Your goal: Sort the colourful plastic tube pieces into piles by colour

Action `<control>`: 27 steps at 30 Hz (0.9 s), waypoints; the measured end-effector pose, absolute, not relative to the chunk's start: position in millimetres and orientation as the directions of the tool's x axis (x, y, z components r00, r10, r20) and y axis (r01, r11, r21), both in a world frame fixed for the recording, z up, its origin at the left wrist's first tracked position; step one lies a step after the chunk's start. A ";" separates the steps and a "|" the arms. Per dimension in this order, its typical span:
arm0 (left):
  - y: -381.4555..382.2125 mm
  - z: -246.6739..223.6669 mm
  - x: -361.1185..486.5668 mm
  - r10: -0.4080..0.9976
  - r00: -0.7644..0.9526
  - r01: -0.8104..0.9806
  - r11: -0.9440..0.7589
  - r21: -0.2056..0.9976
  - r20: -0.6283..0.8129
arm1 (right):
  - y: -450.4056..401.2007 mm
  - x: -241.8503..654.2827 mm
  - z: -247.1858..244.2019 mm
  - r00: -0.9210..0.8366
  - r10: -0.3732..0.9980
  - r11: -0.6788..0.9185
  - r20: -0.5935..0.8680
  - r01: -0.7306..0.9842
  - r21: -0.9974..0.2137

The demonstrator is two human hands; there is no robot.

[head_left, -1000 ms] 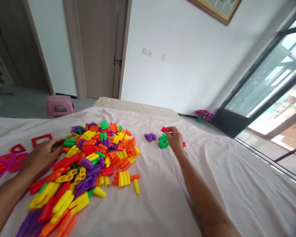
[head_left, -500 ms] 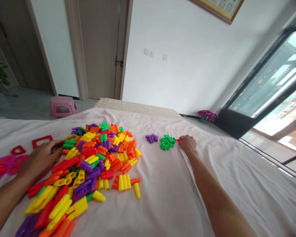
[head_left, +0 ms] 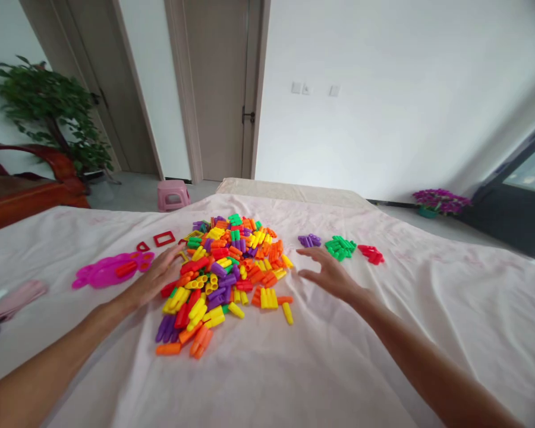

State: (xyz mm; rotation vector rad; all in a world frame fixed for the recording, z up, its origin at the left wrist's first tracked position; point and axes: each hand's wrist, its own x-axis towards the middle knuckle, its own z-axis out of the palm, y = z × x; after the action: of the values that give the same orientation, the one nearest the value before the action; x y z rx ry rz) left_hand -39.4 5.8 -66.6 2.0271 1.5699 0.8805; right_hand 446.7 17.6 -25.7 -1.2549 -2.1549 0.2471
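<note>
A mixed pile of red, yellow, orange, green and purple plastic tube-shaped building pieces [head_left: 223, 276] lies on the cloth-covered surface. At its left edge is my left hand [head_left: 158, 276], fingers stretched toward the pieces; a bit of yellow shows by its fingertips, and I cannot make out a grip on it. My right hand [head_left: 327, 273] hovers right of the pile, thumb and fingers apart with nothing between them. Beyond it sit three small single-colour groups: purple pieces [head_left: 309, 240], green pieces [head_left: 340, 248] and red pieces [head_left: 371, 254].
Left of the pile are a magenta plastic tray [head_left: 98, 273] and two red frames, one squarish [head_left: 164, 239]. A pink item [head_left: 20, 300] lies at the far left of the pale cloth [head_left: 321, 368]. A pink stool [head_left: 173, 196] stands on the floor behind.
My right hand has left the red pieces and come back left toward the pile, its fingers now spread. My left hand stays at the pile's left edge. The view has swung left.
</note>
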 end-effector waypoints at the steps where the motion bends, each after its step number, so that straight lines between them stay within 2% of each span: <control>1: -12.7 -69.3 -40.7 0.949 0.226 0.699 -0.316 0.642 0.221 | 6.3 431.0 -29.6 -0.433 0.804 0.588 0.406 0.677 -0.443; 5: -75.2 -90.7 -31.5 0.861 0.383 0.758 -0.500 0.419 0.334 | -26.0 383.0 -47.9 -0.617 0.720 0.693 0.317 0.616 -0.375; 8: -91.7 -100.5 -5.8 0.821 0.390 0.803 -0.525 0.281 0.417 | -34.5 355.3 -59.3 -0.627 0.736 0.676 0.257 0.655 -0.338; 10: -88.3 -99.1 15.9 0.798 0.353 0.826 -0.511 0.238 0.488 | -34.6 339.5 -65.1 -0.614 0.740 0.672 0.274 0.666 -0.323; 17: -41.5 -80.8 80.0 0.724 0.349 0.838 -0.525 0.147 0.595 | -12.3 313.4 -74.3 -0.524 0.695 0.702 0.491 0.640 -0.312; 22: 7.6 -66.8 105.7 0.686 0.376 0.821 -0.558 0.119 0.622 | 24.7 311.2 -68.5 -0.405 0.695 0.695 0.595 0.589 -0.411; 27: 50.2 -40.0 113.3 0.714 0.285 0.846 -0.501 0.182 0.639 | 58.9 314.4 -59.7 -0.236 0.749 0.620 0.619 0.579 -0.530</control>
State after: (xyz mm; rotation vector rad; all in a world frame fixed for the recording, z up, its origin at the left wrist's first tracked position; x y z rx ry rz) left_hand 113.3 50.2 -40.0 2.6664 1.6423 1.1464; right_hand 314.4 58.9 -59.7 -1.0528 -1.9307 0.2358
